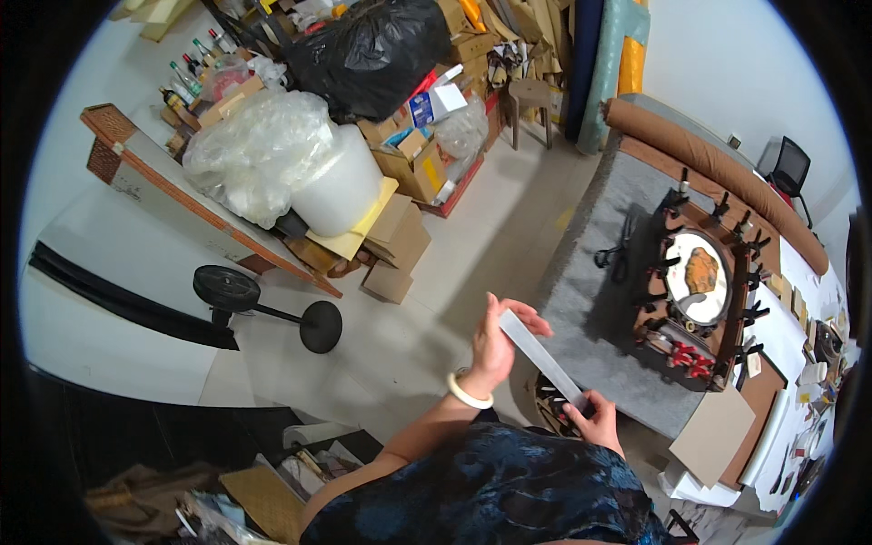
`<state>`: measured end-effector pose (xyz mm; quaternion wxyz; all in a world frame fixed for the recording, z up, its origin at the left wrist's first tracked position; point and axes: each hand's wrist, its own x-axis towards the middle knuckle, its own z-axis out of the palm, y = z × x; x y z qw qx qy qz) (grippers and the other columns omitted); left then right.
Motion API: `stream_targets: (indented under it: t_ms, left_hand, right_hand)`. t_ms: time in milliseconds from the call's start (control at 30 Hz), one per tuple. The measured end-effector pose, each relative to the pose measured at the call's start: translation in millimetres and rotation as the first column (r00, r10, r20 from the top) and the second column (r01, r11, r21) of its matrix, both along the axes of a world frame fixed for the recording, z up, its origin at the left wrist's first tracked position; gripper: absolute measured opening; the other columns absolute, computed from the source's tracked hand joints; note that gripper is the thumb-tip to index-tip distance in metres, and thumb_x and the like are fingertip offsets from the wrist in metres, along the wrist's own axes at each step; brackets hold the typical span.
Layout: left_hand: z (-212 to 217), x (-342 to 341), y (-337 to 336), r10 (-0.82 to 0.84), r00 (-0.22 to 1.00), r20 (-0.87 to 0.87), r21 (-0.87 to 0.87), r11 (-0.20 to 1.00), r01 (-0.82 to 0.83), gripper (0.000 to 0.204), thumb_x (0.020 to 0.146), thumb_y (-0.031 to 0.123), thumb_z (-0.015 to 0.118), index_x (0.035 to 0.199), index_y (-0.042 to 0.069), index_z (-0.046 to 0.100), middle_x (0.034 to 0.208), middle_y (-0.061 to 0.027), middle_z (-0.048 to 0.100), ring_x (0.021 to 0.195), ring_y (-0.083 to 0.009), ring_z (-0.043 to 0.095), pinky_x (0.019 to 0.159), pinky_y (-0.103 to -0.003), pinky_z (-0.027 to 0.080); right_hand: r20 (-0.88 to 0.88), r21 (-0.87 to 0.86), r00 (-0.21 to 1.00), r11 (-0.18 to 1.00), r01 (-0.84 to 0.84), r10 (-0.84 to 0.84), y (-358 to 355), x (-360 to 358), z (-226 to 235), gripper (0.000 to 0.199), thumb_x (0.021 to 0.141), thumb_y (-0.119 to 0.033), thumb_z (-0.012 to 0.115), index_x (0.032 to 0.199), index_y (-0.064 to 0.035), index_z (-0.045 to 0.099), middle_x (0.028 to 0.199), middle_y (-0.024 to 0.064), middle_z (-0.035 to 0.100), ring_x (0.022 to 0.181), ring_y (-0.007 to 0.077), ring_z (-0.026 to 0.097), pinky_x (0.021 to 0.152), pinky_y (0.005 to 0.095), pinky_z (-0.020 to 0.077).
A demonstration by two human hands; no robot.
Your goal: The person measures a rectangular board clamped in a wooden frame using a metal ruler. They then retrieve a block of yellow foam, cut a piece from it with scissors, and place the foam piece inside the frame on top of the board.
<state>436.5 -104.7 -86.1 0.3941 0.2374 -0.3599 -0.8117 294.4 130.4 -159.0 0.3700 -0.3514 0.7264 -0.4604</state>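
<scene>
In front of my body a long flat whitish strip [543, 360] slants down to the right; I cannot make out its material. Its lower end is pinched between the thumb and fingers of my right hand [597, 425]. My left hand [495, 347], with a cream bangle [469, 392] on its wrist, is by the upper end. Its thumb points up and its fingers are stretched apart, the strip's tip crossing in front of the palm. Whether the palm touches the strip is hard to tell.
At right, a table with grey felt [581, 300] carries black scissors [614, 252], a clamped wooden frame around a white oval [681, 272] and a brown fabric roll [718, 150]. A round basket stands under its near corner. Boxes [409, 168], a white bin [341, 182] and a black stand [272, 311] are at left.
</scene>
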Motion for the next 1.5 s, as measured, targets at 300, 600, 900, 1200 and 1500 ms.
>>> stream_targets:
  t_ms: [300,600,900,1200,1500]
  left_hand:
    - [-22.0,217.0,-172.0,0.202,0.895,0.398,0.149,0.948,-0.280,0.049,0.111,0.042,0.046,0.107,-0.004,0.063,0.103,-0.0242,0.074,0.093,-0.0341,0.076,0.084,-0.043,0.063]
    - [-60.3,251.4,-218.9,0.231,0.926,0.298,0.213,0.930,-0.300,0.061,0.112,0.046,0.037,0.135,-0.009,0.054,0.123,-0.0319,0.066,0.112,-0.0413,0.070,0.098,-0.049,0.058]
    - [-116.9,217.4,-337.5,0.115,0.950,0.290,0.409,0.883,-0.231,0.056,0.113,0.041,0.036,0.138,-0.007,0.050,0.133,-0.0329,0.061,0.122,-0.0452,0.064,0.105,-0.050,0.054]
    - [-227.6,173.6,-454.8,0.237,0.858,0.455,0.618,0.610,-0.496,0.050,0.115,0.035,0.029,0.125,-0.006,0.055,0.140,-0.0261,0.058,0.139,-0.0392,0.051,0.120,-0.051,0.041]
    - [-295.5,108.8,-479.6,0.057,0.961,0.271,0.833,0.486,-0.264,0.041,0.112,0.033,0.041,0.117,-0.003,0.059,0.136,-0.0208,0.062,0.135,-0.0339,0.055,0.120,-0.048,0.043]
  right_hand:
    - [-0.308,0.060,0.907,0.957,-0.284,0.289,-217.4,116.6,28.0,0.042,0.083,-0.040,0.086,0.092,-0.0012,0.072,0.070,0.0140,0.067,0.059,0.0287,0.066,0.058,0.0392,0.0515]
    - [-0.255,0.227,0.838,0.872,-0.433,0.482,-309.9,118.4,-7.5,0.043,0.084,-0.044,0.084,0.096,-0.0036,0.073,0.072,0.0155,0.069,0.067,0.0326,0.070,0.064,0.0408,0.0546]
    - [-0.074,0.173,0.891,0.885,-0.431,0.448,-411.5,76.2,-68.6,0.040,0.082,-0.041,0.086,0.098,-0.0048,0.075,0.076,0.0144,0.071,0.069,0.0307,0.070,0.068,0.0398,0.0555]
    - [-0.546,-0.061,0.784,0.948,0.314,-0.295,-521.3,16.9,-116.7,0.097,0.069,-0.036,0.094,0.145,-0.0038,0.043,0.135,0.0198,0.048,0.125,0.0378,0.050,0.106,0.0482,0.0450]
    - [0.529,0.077,0.819,0.973,0.218,-0.225,-608.8,73.9,-169.9,0.057,0.102,-0.017,0.067,0.152,-0.0040,0.042,0.120,0.0086,0.065,0.108,0.0178,0.064,0.099,0.0359,0.0530]
